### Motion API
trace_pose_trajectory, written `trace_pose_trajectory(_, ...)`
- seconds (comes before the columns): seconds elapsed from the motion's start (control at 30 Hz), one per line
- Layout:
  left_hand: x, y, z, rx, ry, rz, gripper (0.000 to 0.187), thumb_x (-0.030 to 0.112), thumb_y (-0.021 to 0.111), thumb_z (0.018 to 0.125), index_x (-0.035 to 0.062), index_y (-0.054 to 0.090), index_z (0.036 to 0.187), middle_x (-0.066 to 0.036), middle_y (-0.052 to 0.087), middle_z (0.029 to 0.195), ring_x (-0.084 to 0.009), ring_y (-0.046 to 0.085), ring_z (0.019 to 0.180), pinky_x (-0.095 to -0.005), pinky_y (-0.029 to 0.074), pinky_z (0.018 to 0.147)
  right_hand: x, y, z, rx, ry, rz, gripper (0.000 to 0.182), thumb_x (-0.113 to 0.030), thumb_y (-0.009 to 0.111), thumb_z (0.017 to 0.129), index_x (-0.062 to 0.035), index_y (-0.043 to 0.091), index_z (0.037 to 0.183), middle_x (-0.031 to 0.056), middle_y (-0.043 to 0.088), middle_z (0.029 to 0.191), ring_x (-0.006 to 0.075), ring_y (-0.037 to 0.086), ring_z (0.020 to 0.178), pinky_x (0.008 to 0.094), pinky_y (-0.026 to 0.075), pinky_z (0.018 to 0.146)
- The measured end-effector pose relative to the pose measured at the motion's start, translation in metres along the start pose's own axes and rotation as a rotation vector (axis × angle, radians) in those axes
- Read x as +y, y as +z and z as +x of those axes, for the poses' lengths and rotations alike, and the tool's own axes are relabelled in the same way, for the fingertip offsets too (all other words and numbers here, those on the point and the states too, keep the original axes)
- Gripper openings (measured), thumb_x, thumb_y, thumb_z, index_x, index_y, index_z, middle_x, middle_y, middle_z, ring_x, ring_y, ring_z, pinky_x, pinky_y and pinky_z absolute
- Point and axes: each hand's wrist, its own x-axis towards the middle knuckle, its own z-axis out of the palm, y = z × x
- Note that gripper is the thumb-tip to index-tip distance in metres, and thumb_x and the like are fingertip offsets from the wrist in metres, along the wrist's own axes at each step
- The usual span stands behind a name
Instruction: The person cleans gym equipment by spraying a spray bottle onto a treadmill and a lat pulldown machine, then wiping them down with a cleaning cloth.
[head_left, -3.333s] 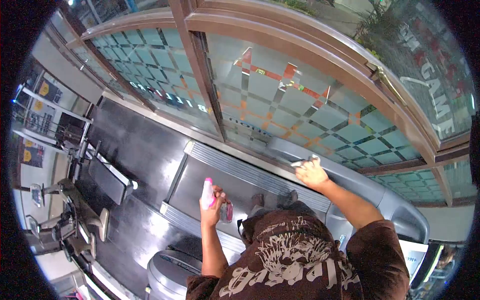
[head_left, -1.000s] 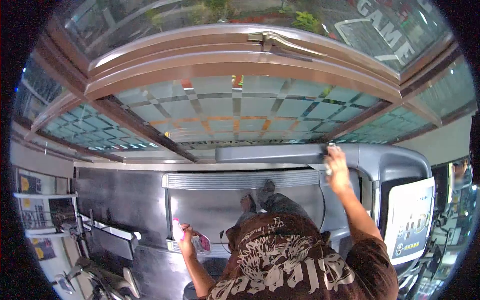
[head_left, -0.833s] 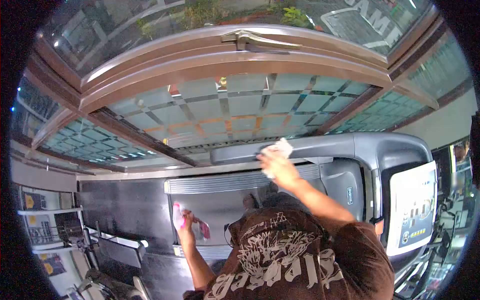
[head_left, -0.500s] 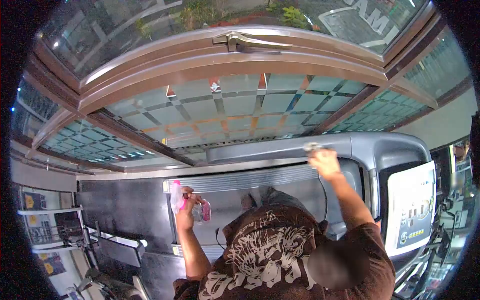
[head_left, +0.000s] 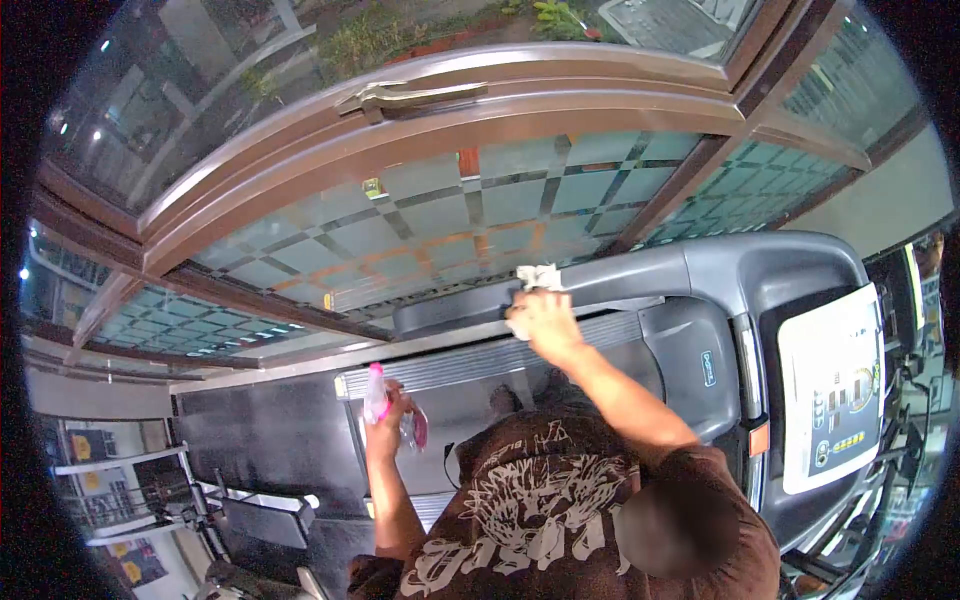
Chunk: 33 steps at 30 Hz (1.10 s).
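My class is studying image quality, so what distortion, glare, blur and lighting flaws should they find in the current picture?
Head view: strong fisheye bending, with the window frame bowed and dark corners; head view: whitish glare washes the upper console panel; head view: a smooth, round dark blur covers part of the shirt; head view: speckled noise in the dark borders.

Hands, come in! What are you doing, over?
Left hand: holding pink-capped bottle. Right hand: gripping white cloth at grey handrail. Window close alongside handrail. Over.
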Motion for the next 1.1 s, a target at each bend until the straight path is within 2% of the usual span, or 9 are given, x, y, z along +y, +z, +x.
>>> trace_pose_trajectory(0.17,0.061,0.057,-0.001,-0.121,0.047,-0.101,0.033,0.010,0.072,0.086,0.0015,0.054,0.112,-0.001,0.057,0.080,-0.0161,0.062,0.076,-0.0336,0.052,0.072,0.047,-0.032,-0.020,-0.273,0.135,-0.129,0.019,-0.023,0.054,0.088,-0.0275,0.064,0.103,0.0007,0.056,0.114,0.0246,0.052,0.111,0.0457,0.038,0.085)
trace_pose_trajectory(0.37,0.007,0.085,-0.040,-0.012,0.027,-0.165,0.026,0.005,0.069,0.086,0.0033,0.054,0.108,-0.003,0.055,0.088,-0.0168,0.060,0.074,-0.0344,0.050,0.070,0.188,-0.088,-0.135,-0.014,0.351,-0.359,0.022,-0.017,0.061,0.082,-0.0217,0.065,0.104,0.0058,0.055,0.115,0.0315,0.050,0.112,0.0474,0.038,0.087)
trace_pose_trajectory(0.43,0.000,0.095,-0.059,0.023,0.117,-0.084,0.024,0.002,0.067,0.086,0.0032,0.055,0.107,-0.004,0.055,0.086,-0.0167,0.057,0.070,-0.0342,0.050,0.068,0.190,-0.123,-0.134,-0.004,0.586,-0.292,0.044,-0.007,0.073,0.071,-0.0156,0.061,0.113,0.0103,0.053,0.118,0.0344,0.047,0.113,0.0486,0.038,0.091)
trace_pose_trajectory(0.53,-0.018,0.114,-0.087,0.128,-0.105,-0.227,0.024,0.001,0.067,0.086,0.0033,0.055,0.107,-0.004,0.054,0.085,-0.0165,0.055,0.068,-0.0341,0.050,0.068,0.190,-0.132,-0.137,0.269,0.751,-0.048,0.063,0.006,0.074,0.059,-0.0094,0.056,0.118,0.0161,0.051,0.117,0.0391,0.046,0.112,0.0507,0.037,0.096)
trace_pose_trajectory(0.63,-0.008,0.150,-0.101,0.153,-0.074,-0.242,0.023,0.001,0.066,0.086,0.0026,0.055,0.106,-0.004,0.051,0.084,-0.0165,0.056,0.069,-0.0330,0.049,0.067,0.166,-0.127,-0.135,0.294,0.537,0.242,0.056,0.011,0.062,0.060,-0.0046,0.054,0.113,0.0198,0.050,0.118,0.0404,0.046,0.113,0.0488,0.038,0.099)
trace_pose_trajectory(0.73,-0.010,0.179,-0.100,0.129,-0.032,-0.222,0.023,0.000,0.066,0.086,0.0019,0.055,0.106,-0.003,0.050,0.082,-0.0167,0.057,0.069,-0.0322,0.049,0.067,0.152,-0.122,-0.130,0.203,0.353,0.551,0.079,0.018,0.059,0.057,-0.0062,0.048,0.131,0.0204,0.045,0.132,0.0425,0.041,0.129,0.0492,0.037,0.109)
trace_pose_trajectory(0.87,0.003,0.213,-0.104,0.076,0.017,-0.138,0.022,0.001,0.065,0.086,0.0013,0.055,0.106,-0.002,0.049,0.081,-0.0170,0.059,0.070,-0.0317,0.048,0.067,0.196,-0.144,-0.118,0.376,0.302,0.385,0.080,0.017,0.060,0.061,-0.0062,0.045,0.136,0.0228,0.040,0.144,0.0438,0.038,0.135,0.0474,0.032,0.115)
trace_pose_trajectory(1.0,-0.003,0.221,-0.106,0.031,-0.006,-0.123,0.023,0.004,0.066,0.087,0.0011,0.054,0.106,-0.002,0.049,0.078,-0.0174,0.060,0.068,-0.0313,0.048,0.067,0.277,-0.197,-0.122,0.501,0.547,0.120,0.069,0.009,0.063,0.068,-0.0052,0.050,0.134,0.0189,0.045,0.143,0.0401,0.041,0.133,0.0449,0.032,0.114)
trace_pose_trajectory(1.1,-0.004,0.232,-0.108,0.049,-0.066,-0.105,0.024,0.004,0.066,0.087,0.0007,0.054,0.108,-0.002,0.050,0.077,-0.0175,0.060,0.068,-0.0312,0.048,0.067,0.304,-0.179,-0.149,0.232,0.582,-0.151,0.072,0.004,0.072,0.063,-0.0061,0.054,0.132,0.0143,0.050,0.137,0.0382,0.046,0.122,0.0472,0.039,0.102)
